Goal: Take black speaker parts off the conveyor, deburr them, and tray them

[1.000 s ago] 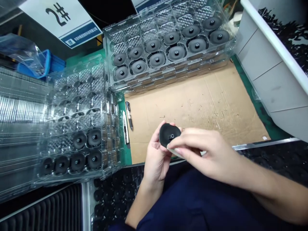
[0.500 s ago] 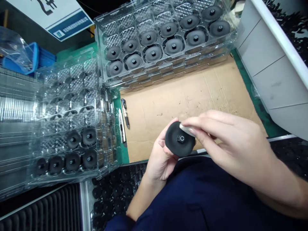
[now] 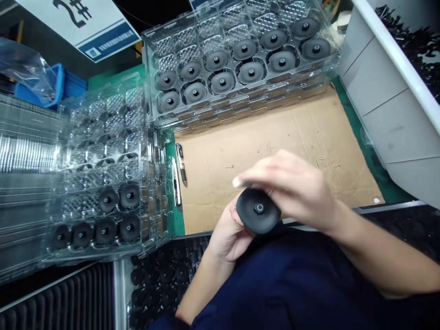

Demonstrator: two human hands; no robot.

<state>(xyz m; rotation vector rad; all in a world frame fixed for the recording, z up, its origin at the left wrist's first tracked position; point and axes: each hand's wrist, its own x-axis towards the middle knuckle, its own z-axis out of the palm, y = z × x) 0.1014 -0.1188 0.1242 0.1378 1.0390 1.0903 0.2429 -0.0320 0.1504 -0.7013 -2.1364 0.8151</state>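
- Against the picture half a second before, the right hand (image 3: 292,190) had slid left across the top of the black disc (image 3: 258,211), its fingertips now past the disc's upper-left edge; before, they pinched the upper-right rim.
- The disc sat slightly lower, above the front edge of the cardboard sheet (image 3: 275,137) and over the dark blue lap.
- The left hand (image 3: 228,231) was closed around the disc from below and behind, holding it; the right hand's fingers were curled over it, touching its top.
- The right fingertips were blurred, and whether they held anything small could not be told.
- The disc's far rim was hidden under the right hand.
- The disc's flat face and centre hub pointed up toward the camera; being round, it showed no long axis.
- The left tray (image 3: 103,183) held 6 discs.
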